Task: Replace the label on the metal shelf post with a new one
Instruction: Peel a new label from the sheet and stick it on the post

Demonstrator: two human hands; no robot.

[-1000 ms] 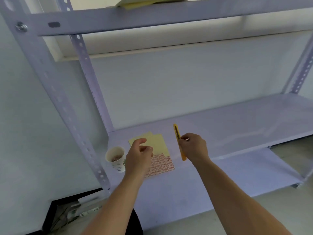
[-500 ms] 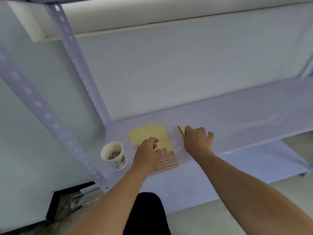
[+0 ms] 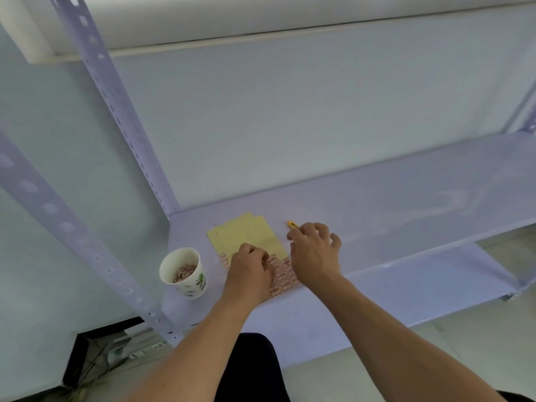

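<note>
**Both hands down at the label sheet on the shelf**

Head view: The label sheet (image 3: 246, 236) lay flat on the shelf board (image 3: 391, 204), near its left end. Its far part was bare yellow backing, w/ rows of red-edged labels (image 3: 283, 274) on the near part.

The left hand (image 3: 249, 274) rested on the labelled part, knuckles up and fingers curled down onto the sheet. The fingertips were hidden under the hand, so it couldn't be told whether they pinched a label.

The right hand (image 3: 314, 253) sat just right of the sheet, palm down, fingers loosely spread & only slightly bent. A yellow cutter (image 3: 292, 224) lay on the board w/ only its far tip showing past the index finger; the rest was hidden under the hand. No grip round it was visible.

A paper cup (image 3: 185, 271) stood upright left of the sheet, close to it but not touching, w/ pinkish scraps inside.

The perforated metal front post (image 3: 66, 227) ran diagonally at near left. The rear post (image 3: 121, 120) met the board's far-left corner. A lower shelf (image 3: 377, 297) showed below the board.
</note>
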